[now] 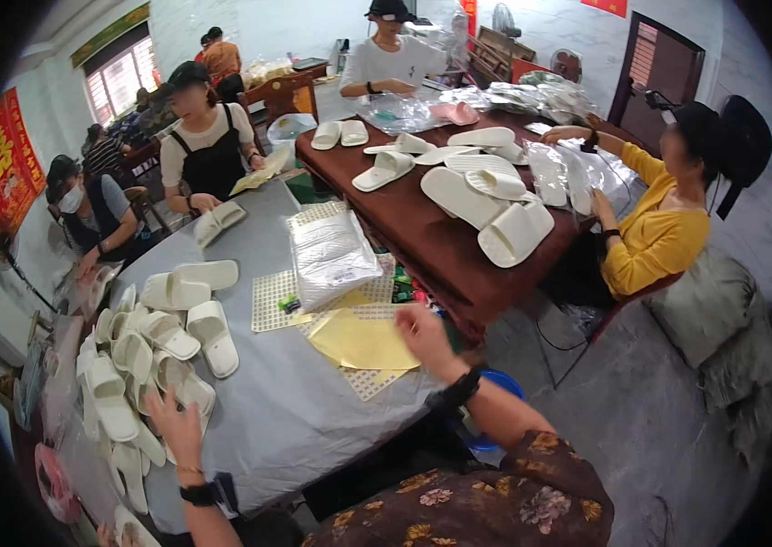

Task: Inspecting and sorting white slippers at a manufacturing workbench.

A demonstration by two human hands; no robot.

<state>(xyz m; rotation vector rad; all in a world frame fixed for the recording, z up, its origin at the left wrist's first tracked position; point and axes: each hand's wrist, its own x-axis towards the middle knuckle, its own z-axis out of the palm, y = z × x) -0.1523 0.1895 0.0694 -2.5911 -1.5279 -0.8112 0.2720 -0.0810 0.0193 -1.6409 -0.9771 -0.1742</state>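
My left hand (pixel 174 424) reaches over the pile of white slide slippers (pixel 135 351) at the left of the grey-covered table. Its fingers are apart, hold nothing I can see, and are close to the nearest slippers. Over the right edge of the yellow backing paper (pixel 359 339) hovers my right hand (pixel 427 342), slightly blurred, its fingers loosely bent and apart with nothing visible in them. Beneath that paper lie sticker sheets (pixel 277 301) with rows of small labels. A silvery white padded packet (pixel 333 260) rests on them, just beyond my right hand.
Across the grey table (pixel 267 438), a person in a black apron dress holds a slipper (pixel 220 223) and yellow paper. A brown table (pixel 441 278) carries more slippers (pixel 495 205) and clear bags; a person in yellow handles bagged slippers there. A blue bucket (pixel 503 387) stands below my right forearm.
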